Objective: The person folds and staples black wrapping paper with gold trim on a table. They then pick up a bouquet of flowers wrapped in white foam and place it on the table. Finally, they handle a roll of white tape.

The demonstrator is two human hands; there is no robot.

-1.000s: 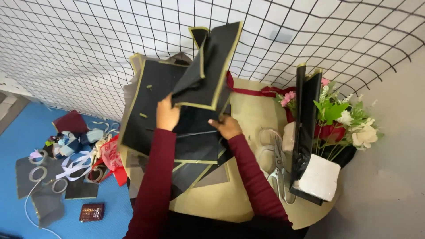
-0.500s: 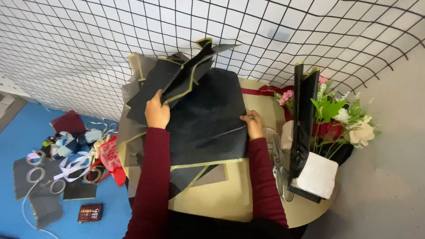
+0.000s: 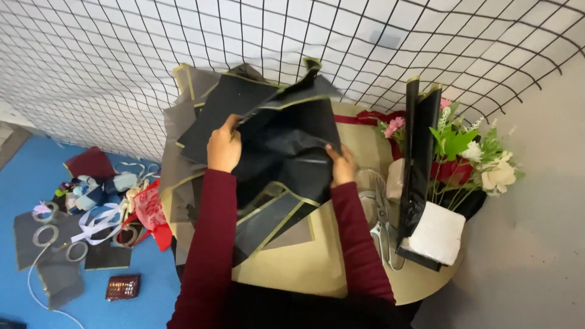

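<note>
Head view, looking down on a round tan table (image 3: 317, 274) set against a black wire grid (image 3: 304, 42).

Left hand (image 3: 224, 146): fingers curled together and closed over the upper left edge of a black gold-edged wrapping sheet (image 3: 286, 140); the thumb side lies on top of the sheet, and the fingertips are tucked under the paper (not visible). The sleeve is dark red.

Right hand (image 3: 341, 166): fingers bent and pressed close together, gripping the right edge of the same sheet near its lower corner. Whether the thumb sits above or below the paper cannot be told.

The sheet is held between both hands just above the table, rumpled, with its top corner folded up toward the grid. Beneath and behind it lies a stack of more black and grey sheets (image 3: 201, 109), fanned out at the left; one gold-bordered piece (image 3: 274, 219) sticks out below the hands toward the person.

Right of the right hand, scissors (image 3: 381, 222) lie flat on the table, near the wrist but apart from it. Further right stands an upright black folded sheet (image 3: 417, 164), with a bunch of flowers (image 3: 475, 158) behind it and a white block (image 3: 436, 234) at its foot.

On the blue floor (image 3: 36, 183) to the left: ribbons (image 3: 97, 213), tape rolls (image 3: 46, 234) and a small dark red wallet (image 3: 124, 286).
</note>
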